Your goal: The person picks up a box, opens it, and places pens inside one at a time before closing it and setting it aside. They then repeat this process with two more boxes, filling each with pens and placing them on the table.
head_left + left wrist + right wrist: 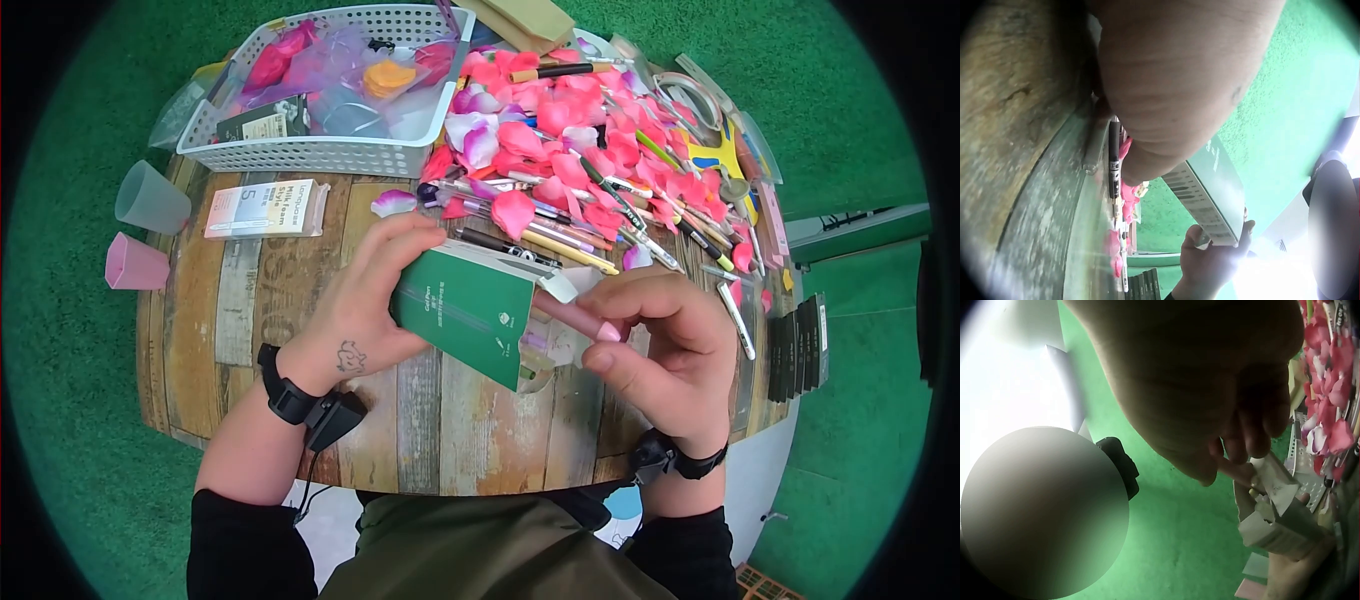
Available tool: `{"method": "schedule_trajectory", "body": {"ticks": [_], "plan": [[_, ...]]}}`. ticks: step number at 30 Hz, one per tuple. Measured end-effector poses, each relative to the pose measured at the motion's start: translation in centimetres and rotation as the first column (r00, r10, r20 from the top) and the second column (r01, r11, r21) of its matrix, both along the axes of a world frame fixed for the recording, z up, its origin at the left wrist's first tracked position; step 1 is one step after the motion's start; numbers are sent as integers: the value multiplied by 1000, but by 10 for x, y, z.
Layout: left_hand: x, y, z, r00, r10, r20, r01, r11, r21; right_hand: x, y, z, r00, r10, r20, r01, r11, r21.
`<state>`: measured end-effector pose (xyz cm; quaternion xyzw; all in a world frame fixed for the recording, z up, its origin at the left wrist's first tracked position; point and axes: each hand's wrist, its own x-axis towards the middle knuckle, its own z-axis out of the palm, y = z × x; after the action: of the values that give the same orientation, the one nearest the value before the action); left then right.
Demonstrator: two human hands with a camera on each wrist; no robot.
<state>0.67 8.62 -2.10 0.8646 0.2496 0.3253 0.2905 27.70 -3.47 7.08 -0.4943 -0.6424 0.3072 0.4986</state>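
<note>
A green gel pen box [465, 310] is gripped by my left hand [355, 300], tilted above the table with its end flaps toward the right. At that end my right hand [670, 350] pinches a pink pen-like item [572, 316] between thumb and fingers, partly in the box's mouth. The left wrist view shows the box [1216, 181] from its edge, with the right hand [1204, 269] at its far end. In the right wrist view the open white flaps of the box [1279, 487] face the right hand [1210, 381].
Pink petals [600, 120] and many pens cover the table's back right. A white basket [310, 157] of bags stands back left, near a white box [265, 209], a clear cup [153, 197] and a pink cup [137, 263]. Black packets [798, 350] lie at the right edge.
</note>
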Motion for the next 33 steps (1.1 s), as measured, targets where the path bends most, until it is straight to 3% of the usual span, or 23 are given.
{"method": "schedule_trajectory", "body": {"ticks": [2,5,14,20,23,26,29,32,33], "plan": [[0,1,0,1000,-8,8,8,1000,9,5,1,3,997,40,73,-43,998,35],[1,1,-1,1000,-7,23,7,1000,6,5,-6,2,996,-39,83,37,999,24],[1,1,0,1000,-6,8,6,1000,21,-13,6,6,953,-82,291,47,991,124],[0,1,0,1000,-2,-15,2,1000,10,-14,6,-1,943,-97,319,67,992,103],[-1,0,1,1000,-3,-27,4,1000,15,-13,2,3,951,-72,302,61,997,46],[0,-2,2,1000,-22,-11,22,999,41,-12,-4,-4,987,-129,98,142,980,-138],[0,-5,5,999,-51,8,51,996,69,-6,-4,-6,994,-93,-50,77,965,-251],[0,-5,5,998,-67,7,66,996,66,-5,-6,7,989,-95,116,128,935,-332],[1,-5,4,997,-72,15,71,996,55,-2,-4,6,980,-39,194,74,981,-181]]}}
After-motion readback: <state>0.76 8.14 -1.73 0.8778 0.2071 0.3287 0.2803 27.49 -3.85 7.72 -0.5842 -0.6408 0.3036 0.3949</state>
